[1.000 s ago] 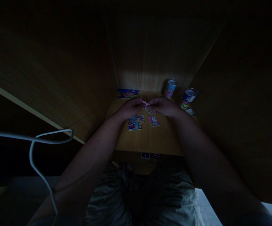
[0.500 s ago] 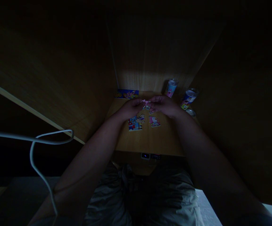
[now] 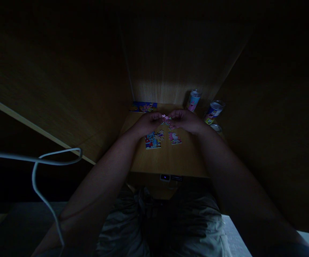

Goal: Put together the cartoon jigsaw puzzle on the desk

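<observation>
Between my two hands is a small pink jigsaw puzzle piece [image 3: 165, 117], held just above the table. My left hand [image 3: 150, 122] pinches it from the left, and my right hand [image 3: 183, 119] grips it from the right with closed fingers. The dim light hides whether it is one piece or several joined. Below my left hand lies a joined puzzle section [image 3: 153, 140] in blue and red. A smaller pink and white section [image 3: 175, 137] lies below my right hand, with a gap between the two.
A blue picture strip [image 3: 143, 106] lies at the table's back left. Two clear-topped printed canisters, one pink and blue [image 3: 193, 100] and one blue and yellow [image 3: 214, 111], stand at the back right, near a round lid [image 3: 215, 127]. A white cable [image 3: 44, 159] loops at left. Wooden walls surround the table [image 3: 167, 160].
The pink piece between my fingers has tilted slightly. My hands stay in nearly the same place, and the sections on the table have not moved.
</observation>
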`<state>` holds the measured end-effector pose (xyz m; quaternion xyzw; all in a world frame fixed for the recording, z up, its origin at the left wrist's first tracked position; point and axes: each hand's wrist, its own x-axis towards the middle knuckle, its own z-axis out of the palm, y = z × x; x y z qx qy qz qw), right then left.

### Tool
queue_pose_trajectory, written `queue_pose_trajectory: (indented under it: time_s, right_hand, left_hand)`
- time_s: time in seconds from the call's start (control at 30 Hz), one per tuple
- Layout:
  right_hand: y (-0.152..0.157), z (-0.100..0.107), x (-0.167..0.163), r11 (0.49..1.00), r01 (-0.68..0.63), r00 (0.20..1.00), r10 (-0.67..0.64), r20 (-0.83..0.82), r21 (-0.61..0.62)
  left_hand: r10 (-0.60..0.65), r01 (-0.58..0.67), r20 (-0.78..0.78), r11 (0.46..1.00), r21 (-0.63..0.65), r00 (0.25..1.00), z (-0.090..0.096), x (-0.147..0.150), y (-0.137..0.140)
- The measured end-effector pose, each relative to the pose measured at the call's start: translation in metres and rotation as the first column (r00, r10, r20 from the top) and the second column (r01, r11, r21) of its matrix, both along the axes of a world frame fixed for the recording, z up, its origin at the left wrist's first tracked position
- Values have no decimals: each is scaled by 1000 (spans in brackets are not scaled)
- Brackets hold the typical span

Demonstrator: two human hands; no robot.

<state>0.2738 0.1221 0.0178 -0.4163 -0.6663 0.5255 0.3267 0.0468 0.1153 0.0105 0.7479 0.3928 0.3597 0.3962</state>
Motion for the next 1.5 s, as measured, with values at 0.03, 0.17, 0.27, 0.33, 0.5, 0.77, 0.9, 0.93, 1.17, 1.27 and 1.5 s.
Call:
queue_pose_trajectory:
  time_s: [0.03,0.17,0.27,0.33,0.5,0.77,0.9,0.93,1.17,1.27,1.5]
  right_hand:
    - [1,-1,1,1000,-3,1000,3,14,1]
    - [4,-5,3,1000,27,998,-27,63,5]
    - [4,-6,3,999,29,998,-31,53,27]
    - [4,-6,3,998,31,998,-34,53,51]
    - [2,-3,1,994,35,991,-48,125,103]
    - [-4,7,-2,981,62,968,-104,230,183]
    - [-6,10,-4,978,41,970,-89,228,205]
    - [-6,10,-4,978,30,974,-75,214,207]
    - [-1,1,1,990,21,991,-39,125,139]
    - [2,-3,6,997,15,996,-22,91,76]
    - [0,0,8,999,-17,999,19,48,-33]
  left_hand:
    - [3,-3,3,1000,7,1000,0,0,0]
    - [13,-15,41,998,63,999,-2,0,2]
    - [35,-40,64,996,83,997,-6,0,5]
    - [69,-73,60,995,74,996,-8,-1,8]
    - [112,-114,34,992,56,993,-9,-1,9]
    - [80,-80,20,997,20,997,-4,0,5]
    - [47,-45,76,999,-23,996,-6,-1,7]
    - [47,-44,90,998,-37,995,-6,-1,8]
    - [66,-44,168,991,-129,983,-4,0,4]
    - [44,-15,190,988,-154,981,1,1,-2]
    - [59,-18,160,970,-243,985,8,1,-7]
